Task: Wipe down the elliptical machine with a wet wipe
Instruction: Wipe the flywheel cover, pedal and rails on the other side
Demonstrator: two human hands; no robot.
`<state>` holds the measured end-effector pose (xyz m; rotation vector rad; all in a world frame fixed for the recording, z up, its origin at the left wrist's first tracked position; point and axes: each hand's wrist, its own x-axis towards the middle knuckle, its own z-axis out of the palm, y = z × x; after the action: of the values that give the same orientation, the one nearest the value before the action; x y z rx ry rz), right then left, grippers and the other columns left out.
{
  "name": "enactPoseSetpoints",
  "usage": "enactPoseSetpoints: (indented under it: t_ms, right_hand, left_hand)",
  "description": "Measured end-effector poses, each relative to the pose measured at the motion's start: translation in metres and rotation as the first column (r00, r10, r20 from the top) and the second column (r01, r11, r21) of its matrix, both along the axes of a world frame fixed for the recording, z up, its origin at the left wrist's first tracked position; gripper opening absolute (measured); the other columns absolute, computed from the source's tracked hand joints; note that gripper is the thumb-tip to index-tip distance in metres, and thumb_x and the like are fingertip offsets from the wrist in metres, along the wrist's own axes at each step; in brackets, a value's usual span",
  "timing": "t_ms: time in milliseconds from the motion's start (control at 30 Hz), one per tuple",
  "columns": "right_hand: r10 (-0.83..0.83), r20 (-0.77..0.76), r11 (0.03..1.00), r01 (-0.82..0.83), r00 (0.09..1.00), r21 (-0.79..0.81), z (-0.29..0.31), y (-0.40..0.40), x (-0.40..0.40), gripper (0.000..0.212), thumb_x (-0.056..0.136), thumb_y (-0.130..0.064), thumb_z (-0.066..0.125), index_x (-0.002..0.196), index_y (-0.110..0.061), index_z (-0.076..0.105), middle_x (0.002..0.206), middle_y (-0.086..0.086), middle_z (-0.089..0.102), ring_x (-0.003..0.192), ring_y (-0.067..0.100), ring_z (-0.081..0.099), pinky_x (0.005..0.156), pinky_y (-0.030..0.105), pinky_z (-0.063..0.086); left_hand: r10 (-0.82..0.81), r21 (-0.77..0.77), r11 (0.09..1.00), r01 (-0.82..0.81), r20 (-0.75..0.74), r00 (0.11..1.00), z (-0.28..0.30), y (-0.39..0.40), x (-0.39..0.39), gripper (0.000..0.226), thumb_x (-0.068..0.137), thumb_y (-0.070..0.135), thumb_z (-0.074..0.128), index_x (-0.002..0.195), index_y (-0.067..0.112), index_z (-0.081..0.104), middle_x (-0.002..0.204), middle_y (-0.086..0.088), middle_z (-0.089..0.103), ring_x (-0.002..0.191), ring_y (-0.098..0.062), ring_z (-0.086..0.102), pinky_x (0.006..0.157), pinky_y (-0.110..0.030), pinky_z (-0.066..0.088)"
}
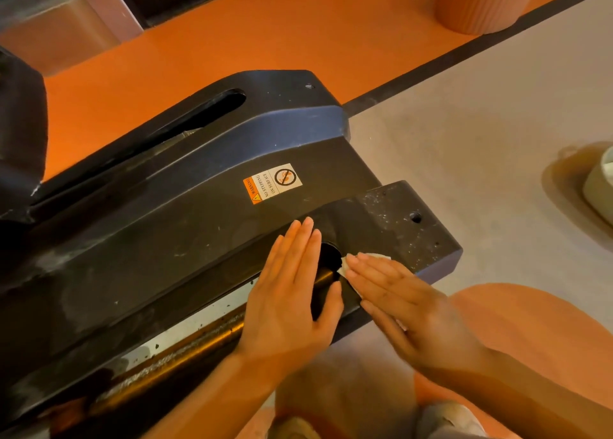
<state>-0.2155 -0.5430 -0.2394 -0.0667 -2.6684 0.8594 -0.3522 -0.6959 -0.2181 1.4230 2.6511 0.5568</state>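
The black, dusty rear base cover of the elliptical machine (199, 213) fills the left and middle of the head view, with a warning sticker (272, 183) on its sloped top. My left hand (292, 289) lies flat, fingers together, on the cover beside a round hole (330, 256) where a metal rail (199, 342) enters. My right hand (401, 302) presses a white wet wipe (346, 262) flat against the speckled end block (398, 226) just right of the hole; only the wipe's edges show past the fingers.
An orange floor strip lies beyond the machine, and grey floor (481, 140) to its right. A ribbed orange pot (484, 0) stands at top right. A pale round container (600, 186) sits at the right edge. My knee in orange cloth (530, 339) is at bottom right.
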Motion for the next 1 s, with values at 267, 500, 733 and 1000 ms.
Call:
enactPoseSetpoints:
  t_ms: [267, 500, 733, 1000]
  right_hand:
    - [0.001, 0.173, 0.996, -0.017, 0.985, 0.090, -0.010, 0.009, 0.019, 0.056, 0.106, -0.046, 0.017, 0.156, -0.021, 0.018, 0.163, -0.006, 0.015, 0.150, 0.015, 0.012, 0.121, 0.038, 0.015]
    - [-0.320, 0.144, 0.938, 0.334, 0.937, -0.090, -0.013, 0.006, 0.009, 0.058, 0.104, -0.053, 0.015, 0.154, -0.025, 0.023, 0.161, -0.007, 0.023, 0.149, 0.010, 0.013, 0.114, 0.051, 0.032]
    - [0.019, 0.017, 0.998, -0.020, 1.000, 0.063, -0.001, -0.011, -0.013, 0.059, 0.104, -0.046, 0.022, 0.147, -0.010, 0.041, 0.155, 0.005, 0.036, 0.148, 0.016, 0.022, 0.121, 0.035, 0.021]
    - [-0.307, 0.140, 0.945, 0.319, 0.941, -0.073, -0.021, 0.032, 0.019, 0.062, 0.105, -0.049, 0.014, 0.152, -0.013, 0.029, 0.159, 0.001, 0.027, 0.148, 0.019, 0.023, 0.112, 0.052, 0.036]
  left_hand:
    - [-0.001, -0.036, 0.999, -0.001, -0.054, 0.999, 0.000, 0.002, 0.000, 0.067, 0.097, 0.049, 0.036, 0.151, 0.010, 0.029, 0.159, -0.007, 0.031, 0.148, -0.024, 0.026, 0.116, -0.045, 0.023]
    - [-0.002, -0.063, 0.998, -0.003, -0.083, 0.997, 0.000, 0.003, 0.000, 0.067, 0.098, 0.048, 0.034, 0.150, 0.008, 0.035, 0.159, -0.008, 0.032, 0.149, -0.023, 0.025, 0.118, -0.040, 0.023]
    - [-0.047, -0.027, 0.999, 0.045, -0.072, 0.996, 0.001, 0.001, -0.001, 0.069, 0.102, 0.053, 0.027, 0.151, 0.005, 0.030, 0.159, -0.011, 0.029, 0.150, -0.023, 0.022, 0.121, -0.034, 0.017]
    - [-0.020, -0.089, 0.996, 0.015, -0.055, 0.998, 0.001, 0.003, -0.001, 0.069, 0.097, 0.048, 0.034, 0.153, 0.009, 0.028, 0.162, -0.005, 0.024, 0.152, -0.017, 0.015, 0.119, -0.037, 0.019]
